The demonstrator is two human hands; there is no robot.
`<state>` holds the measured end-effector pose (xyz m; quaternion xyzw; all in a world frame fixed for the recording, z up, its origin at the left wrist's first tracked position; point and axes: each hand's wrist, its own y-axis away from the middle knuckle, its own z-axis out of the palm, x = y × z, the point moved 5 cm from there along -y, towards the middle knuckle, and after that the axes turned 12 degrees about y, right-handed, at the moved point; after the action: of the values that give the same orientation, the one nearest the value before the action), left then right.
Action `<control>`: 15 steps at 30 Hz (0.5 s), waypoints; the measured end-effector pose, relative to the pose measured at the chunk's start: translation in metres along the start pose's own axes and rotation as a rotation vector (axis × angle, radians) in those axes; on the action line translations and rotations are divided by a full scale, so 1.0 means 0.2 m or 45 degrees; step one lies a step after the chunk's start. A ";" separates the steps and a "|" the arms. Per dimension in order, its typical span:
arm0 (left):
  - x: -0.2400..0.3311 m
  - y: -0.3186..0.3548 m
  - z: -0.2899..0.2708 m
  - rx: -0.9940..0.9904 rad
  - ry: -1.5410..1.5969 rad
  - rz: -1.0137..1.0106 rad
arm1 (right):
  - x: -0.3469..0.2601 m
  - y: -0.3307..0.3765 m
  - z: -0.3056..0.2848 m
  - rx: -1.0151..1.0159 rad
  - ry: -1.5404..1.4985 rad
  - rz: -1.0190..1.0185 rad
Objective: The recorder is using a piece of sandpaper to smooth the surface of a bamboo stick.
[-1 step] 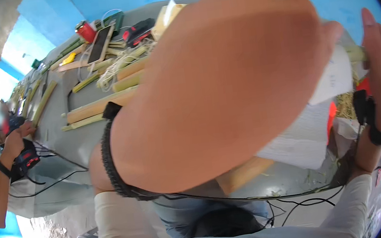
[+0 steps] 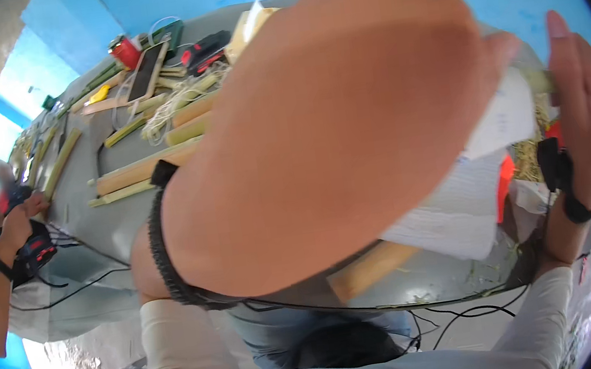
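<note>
My left hand (image 2: 332, 120) fills the middle of the view, its back toward me and its wrist in a black band. Its knuckles are bent and the fingers curl away out of sight, so what they hold is hidden. At the right rim my right hand (image 2: 582, 79) has its thumb raised, beside a short pale-green bamboo piece (image 2: 539, 82) that shows between the two hands; it seems to grip that piece. Below them lie sheets of written paper (image 2: 449, 220), an orange-red strip (image 2: 505, 188) and dry plant shavings (image 2: 527, 155).
Bamboo strips (image 2: 149, 175), tangled white string (image 2: 160, 120), a phone (image 2: 146, 73), a red can (image 2: 123, 52) and a black-red tool (image 2: 207, 53) lie on the grey table. A split bamboo slat (image 2: 370, 270) rests near its edge. A co-worker (image 2: 12, 244) holds a power tool at left.
The whole scene has shifted slightly left in the view. Both hands keep nearly the same pose and place relative to each other.
</note>
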<state>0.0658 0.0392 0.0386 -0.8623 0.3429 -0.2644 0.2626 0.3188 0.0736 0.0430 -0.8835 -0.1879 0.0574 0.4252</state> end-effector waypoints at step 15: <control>0.02 0.00 0.04 0.084 -0.261 0.158 | -0.05 -0.06 -0.06 0.165 -0.022 -0.081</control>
<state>0.0732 0.0380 0.0344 -0.8528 0.3582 -0.1692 0.3402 0.3105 0.0672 0.0592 -0.8471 -0.2157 0.0637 0.4815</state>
